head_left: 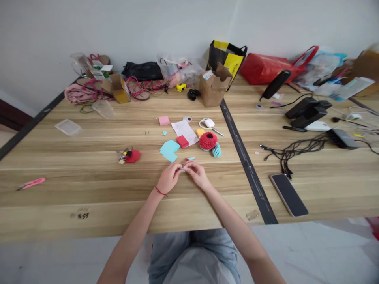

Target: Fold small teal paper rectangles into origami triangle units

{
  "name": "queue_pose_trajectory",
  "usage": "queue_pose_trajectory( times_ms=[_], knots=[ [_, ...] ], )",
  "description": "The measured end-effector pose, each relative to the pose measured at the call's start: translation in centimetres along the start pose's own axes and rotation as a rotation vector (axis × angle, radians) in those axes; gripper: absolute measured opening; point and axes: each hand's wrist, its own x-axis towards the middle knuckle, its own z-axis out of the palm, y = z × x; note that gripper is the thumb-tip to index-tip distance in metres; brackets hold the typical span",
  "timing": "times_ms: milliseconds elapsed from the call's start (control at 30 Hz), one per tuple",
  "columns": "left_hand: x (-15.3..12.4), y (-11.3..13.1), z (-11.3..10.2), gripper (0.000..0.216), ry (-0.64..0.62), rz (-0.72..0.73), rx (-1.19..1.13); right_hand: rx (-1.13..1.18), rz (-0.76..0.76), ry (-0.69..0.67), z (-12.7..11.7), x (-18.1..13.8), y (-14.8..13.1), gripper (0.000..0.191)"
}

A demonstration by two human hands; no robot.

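By left hand and right hand, a tiny pale-bluish piece, seemingly paper, is pinched between facing fingertips, its long axis obscured.

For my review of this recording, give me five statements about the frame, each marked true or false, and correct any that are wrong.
1. The left hand and right hand meet at a small piece. True.
2. The red cord circles the right wrist. False: the red cord is on the left wrist.
3. The red square block overlaps the white sheet. True.
4. The phone lies left of the long black strip. False: the phone lies to the right of the strip.
5. The pink-handled snips lie apart from both hands, off to the left. True.
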Motion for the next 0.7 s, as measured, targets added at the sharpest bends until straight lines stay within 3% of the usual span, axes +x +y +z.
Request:
queue_pose_trajectory(
  times_ms=[300,433,533,700],
  knots=[
    [-0.1,0.8,0.0,0.017,-0.003,0.027,0.103,0.019,0.074,0.064,-0.2,0.0,0.1,0.02],
    [-0.2,0.7,0.1,0.015,0.088,0.007,0.111,-0.01,0.049,0.109,0.0,-0.2,-0.3,0.02],
    [-0.2,0.6,0.0,0.012,0.13,0.013,0.107,-0.027,0.013,0.036,0.3,-0.4,-0.7,0.017],
    [-0.1,0.8,-0.3,0.007,0.074,0.059,0.098,0.083,0.064,-0.055,0.4,-0.5,-1.0,0.025]
  ],
)
